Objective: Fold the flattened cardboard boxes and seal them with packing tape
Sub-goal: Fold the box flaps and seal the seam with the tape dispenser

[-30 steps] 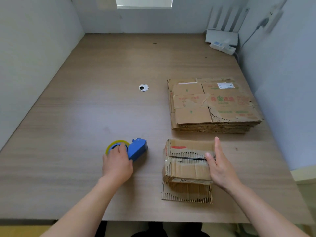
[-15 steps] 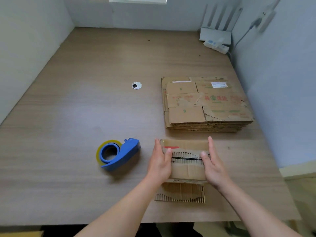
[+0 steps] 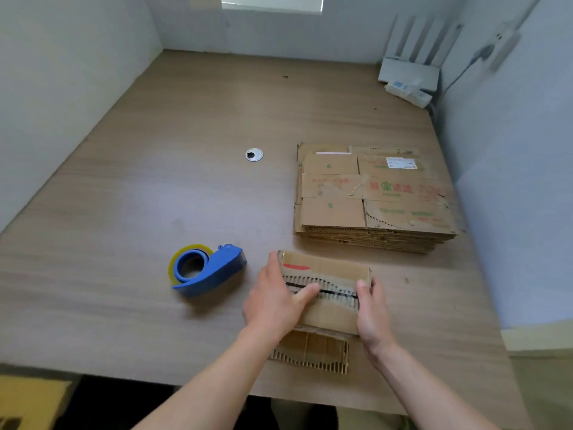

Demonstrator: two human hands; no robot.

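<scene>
Grips: left grip (image 3: 273, 302), right grip (image 3: 372, 310), fingers straight, pressing cardboard box (image 3: 325, 270) between them. Tape dispenser (image 3: 207, 270) at its 9 o'clock.

Small worn cardboard box (image 3: 325, 293) with top flaps closed, front flap flat on desk, stack of flattened boxes (image 3: 372, 200) behind, blue tape dispenser (image 3: 206, 270) left.

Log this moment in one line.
step: holding box flaps down | left hand: thumb on flaps | right hand: on box's right side | tape dispenser: on table, untouched
</scene>
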